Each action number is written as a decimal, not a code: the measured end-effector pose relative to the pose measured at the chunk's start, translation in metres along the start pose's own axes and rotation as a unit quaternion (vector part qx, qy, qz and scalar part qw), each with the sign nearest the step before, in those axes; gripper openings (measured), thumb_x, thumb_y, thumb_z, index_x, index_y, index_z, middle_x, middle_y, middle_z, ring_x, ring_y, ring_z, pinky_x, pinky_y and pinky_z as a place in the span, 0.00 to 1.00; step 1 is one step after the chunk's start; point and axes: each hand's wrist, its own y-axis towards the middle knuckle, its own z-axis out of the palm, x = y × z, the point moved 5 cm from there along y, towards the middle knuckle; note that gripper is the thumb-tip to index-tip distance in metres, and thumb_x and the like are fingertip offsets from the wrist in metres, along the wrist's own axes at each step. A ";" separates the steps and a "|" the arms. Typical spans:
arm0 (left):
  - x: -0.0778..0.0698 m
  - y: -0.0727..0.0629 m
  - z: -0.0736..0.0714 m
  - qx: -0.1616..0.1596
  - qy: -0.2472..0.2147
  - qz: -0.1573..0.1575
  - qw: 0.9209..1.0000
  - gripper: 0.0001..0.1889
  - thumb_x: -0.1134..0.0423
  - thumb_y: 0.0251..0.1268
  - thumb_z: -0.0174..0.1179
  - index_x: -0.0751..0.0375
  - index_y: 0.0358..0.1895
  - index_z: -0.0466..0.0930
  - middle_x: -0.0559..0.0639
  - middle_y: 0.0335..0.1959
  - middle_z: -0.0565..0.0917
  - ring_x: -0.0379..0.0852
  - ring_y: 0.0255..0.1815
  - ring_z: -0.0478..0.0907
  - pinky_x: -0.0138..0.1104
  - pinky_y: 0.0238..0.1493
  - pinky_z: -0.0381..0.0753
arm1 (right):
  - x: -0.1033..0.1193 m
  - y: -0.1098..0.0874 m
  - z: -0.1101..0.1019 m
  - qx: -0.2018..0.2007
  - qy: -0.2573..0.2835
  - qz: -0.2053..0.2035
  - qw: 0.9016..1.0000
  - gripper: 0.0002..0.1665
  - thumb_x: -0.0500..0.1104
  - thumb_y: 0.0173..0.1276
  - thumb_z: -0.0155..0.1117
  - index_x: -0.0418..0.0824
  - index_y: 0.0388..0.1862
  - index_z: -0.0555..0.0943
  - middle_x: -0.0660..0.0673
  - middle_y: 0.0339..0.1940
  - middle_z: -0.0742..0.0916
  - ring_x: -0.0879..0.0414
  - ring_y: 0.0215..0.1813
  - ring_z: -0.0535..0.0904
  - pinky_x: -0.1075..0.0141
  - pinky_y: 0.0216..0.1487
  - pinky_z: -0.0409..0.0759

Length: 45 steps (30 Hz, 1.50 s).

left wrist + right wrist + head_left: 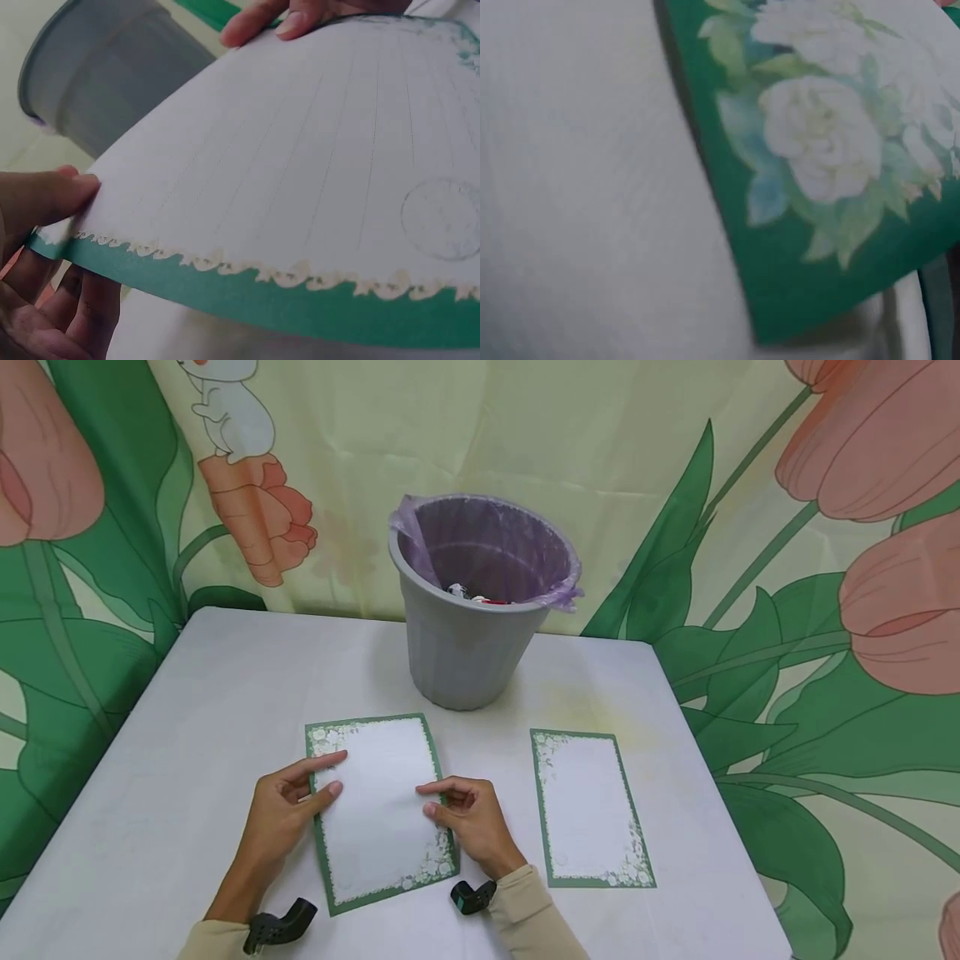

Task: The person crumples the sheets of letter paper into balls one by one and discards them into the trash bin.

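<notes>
A sheet of lined writing paper with a green border and white flowers in two corners is held a little above the table. My left hand pinches its left edge, thumb on top and fingers underneath, as the left wrist view shows. On the opposite edge, my right hand grips the paper between thumb and fingers. The sheet bows between both hands in the left wrist view. Its flowered corner fills much of the right wrist view, where the right hand is almost wholly out of sight.
A second sheet with the same border lies flat on the white table, right of my hands. Behind the held paper stands a grey bin with a purple liner and some rubbish inside. A printed tulip curtain hangs behind the table.
</notes>
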 end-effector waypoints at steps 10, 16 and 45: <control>0.001 -0.001 0.007 -0.009 0.032 -0.005 0.999 0.20 0.68 0.70 0.72 0.61 0.63 0.87 0.45 0.64 0.86 0.30 0.52 0.86 0.25 0.48 0.86 | -0.004 -0.001 -0.007 -0.008 -0.017 0.005 1.000 0.15 0.33 0.72 0.72 0.39 0.56 0.89 0.39 0.60 0.90 0.53 0.58 0.88 0.66 0.57 0.87; 0.002 -0.002 0.008 -0.003 0.037 0.000 0.999 0.18 0.67 0.69 0.73 0.58 0.61 0.88 0.42 0.62 0.87 0.30 0.53 0.84 0.23 0.49 0.84 | -0.005 -0.001 -0.011 -0.019 -0.029 0.025 0.999 0.15 0.33 0.71 0.72 0.43 0.55 0.90 0.42 0.59 0.91 0.53 0.55 0.88 0.65 0.55 0.87; 0.002 -0.001 0.010 0.025 0.068 0.044 0.996 0.15 0.71 0.71 0.69 0.56 0.57 0.91 0.56 0.58 0.89 0.29 0.43 0.83 0.23 0.42 0.83 | -0.003 -0.001 -0.016 -0.024 -0.024 -0.013 0.999 0.16 0.33 0.70 0.74 0.39 0.56 0.90 0.39 0.58 0.91 0.56 0.55 0.87 0.70 0.53 0.85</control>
